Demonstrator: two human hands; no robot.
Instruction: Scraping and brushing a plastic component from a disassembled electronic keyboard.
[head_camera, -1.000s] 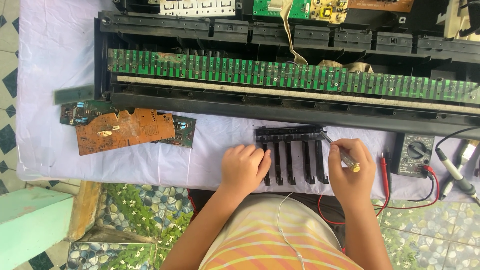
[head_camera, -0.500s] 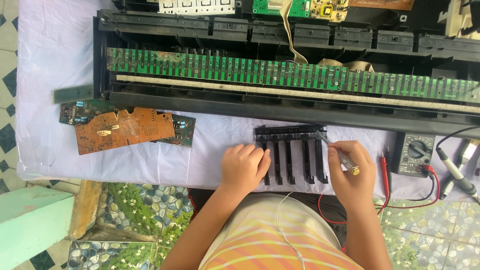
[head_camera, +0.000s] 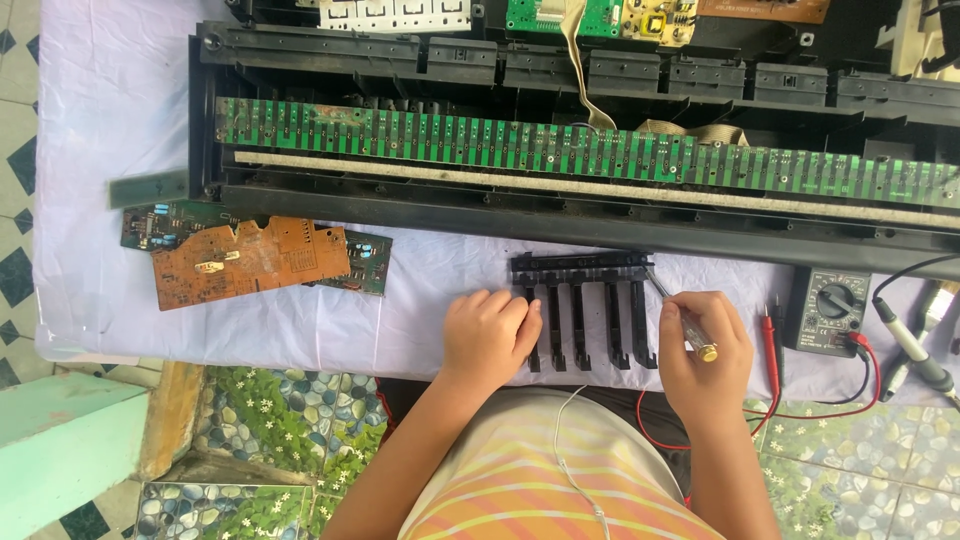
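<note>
Fingers (head_camera: 497, 312) of the left hand (head_camera: 487, 335) curled loosely together, pressing down on the left end of a black key block (head_camera: 585, 300), knuckles covering its leftmost key. Fingers (head_camera: 712, 318) of the right hand (head_camera: 705, 352) wrapped tight around a screwdriver (head_camera: 680, 315), brass cap poking out at the thumb side, thin metal shaft slanting up and left to the block's upper right corner, tip touching or just short of it; cannot tell which. Black key block lying flat on the white-covered worktop (head_camera: 100, 150), squarely between the two hands, comb bar at the far side, keys pointing toward the body. Just beyond it, an opened keyboard chassis (head_camera: 560, 215) with a long green contact board (head_camera: 450, 145) across its width. Off to the left, well apart from the hands, an orange circuit board (head_camera: 250, 262) lying over smaller green ones. To the right of the right hand, a dark multimeter (head_camera: 828, 310) with red probe leads (head_camera: 772, 345) trailing near the wrist.
</note>
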